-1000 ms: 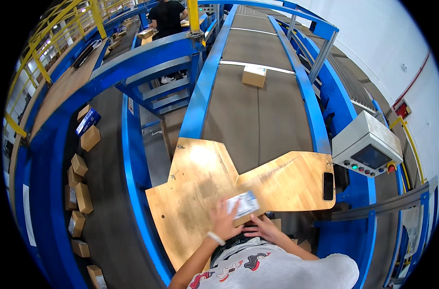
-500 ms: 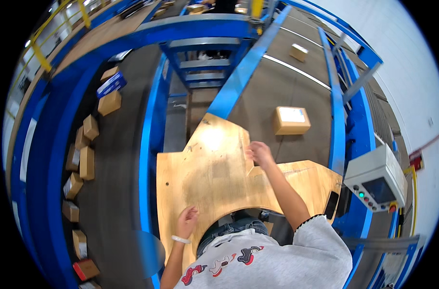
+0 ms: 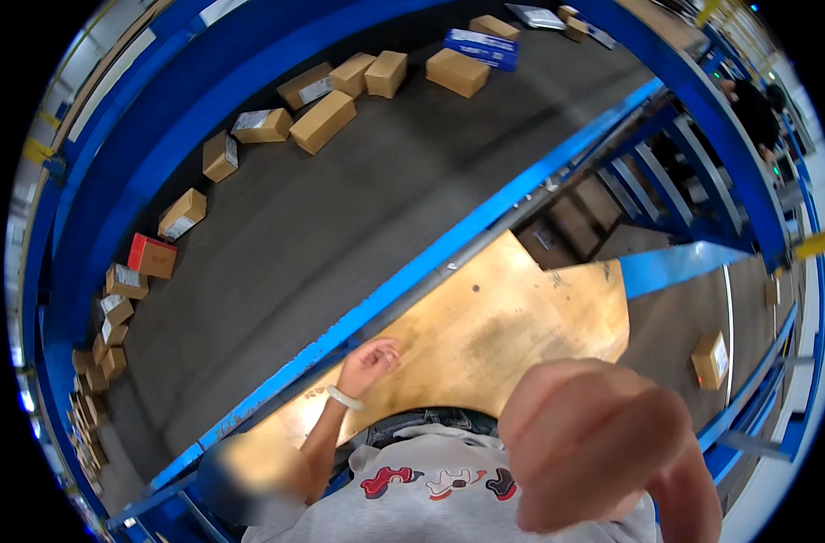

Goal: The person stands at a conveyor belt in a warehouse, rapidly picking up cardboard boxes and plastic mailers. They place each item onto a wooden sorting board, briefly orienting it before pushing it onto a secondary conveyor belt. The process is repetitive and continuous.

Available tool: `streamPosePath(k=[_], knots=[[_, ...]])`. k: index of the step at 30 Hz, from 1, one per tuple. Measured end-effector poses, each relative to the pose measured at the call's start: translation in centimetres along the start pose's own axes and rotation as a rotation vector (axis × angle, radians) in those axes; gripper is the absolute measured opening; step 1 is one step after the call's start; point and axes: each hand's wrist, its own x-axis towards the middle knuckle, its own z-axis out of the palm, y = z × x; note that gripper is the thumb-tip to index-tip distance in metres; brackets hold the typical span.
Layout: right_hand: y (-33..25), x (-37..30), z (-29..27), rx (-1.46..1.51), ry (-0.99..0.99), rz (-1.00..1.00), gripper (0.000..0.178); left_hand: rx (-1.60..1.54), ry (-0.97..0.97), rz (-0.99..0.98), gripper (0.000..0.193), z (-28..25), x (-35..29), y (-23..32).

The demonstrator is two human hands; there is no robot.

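Observation:
My left hand (image 3: pixel 370 362) hovers over the left part of the wooden worktop (image 3: pixel 494 317), a pale band round its wrist. Its fingers are loosely bent and apart, and it holds nothing. Very close to the camera, my right hand (image 3: pixel 598 443) is raised and looks large and blurred. Its fingers seem curled in as a fist, and no object shows in it. It covers the right part of the worktop and some of my grey shirt (image 3: pixel 431 507).
Beyond a blue rail (image 3: pixel 485 231) runs a dark conveyor belt (image 3: pixel 367 217), with several cardboard boxes (image 3: pixel 324 121) and a blue package (image 3: pixel 481 49) along its far side. At right, another belt carries a cardboard box (image 3: pixel 709 360). Blue steps (image 3: pixel 675 172) stand beyond the worktop.
The view has swung left, bringing more of the left belt and its boxes into sight. My right hand has come up from the worktop close to the camera. My left hand stays low over the worktop.

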Motion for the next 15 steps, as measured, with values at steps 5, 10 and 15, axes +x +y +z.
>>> streamPosePath(k=[5,10,15], knots=[[11.1,7.8,-4.8,-0.063,0.007,0.048,0.043,0.279,0.321,0.21,0.036,-12.3,13.8,6.9],[35.6,13.9,-21.7,-0.676,0.118,0.276,0.073,1.022,0.453,0.202,0.067,-28.6,34.2,8.9],[61.3,11.4,-46.5,-1.451,0.079,0.735,0.122,1.456,0.505,-0.058,0.111,-43.7,52.8,7.5]])
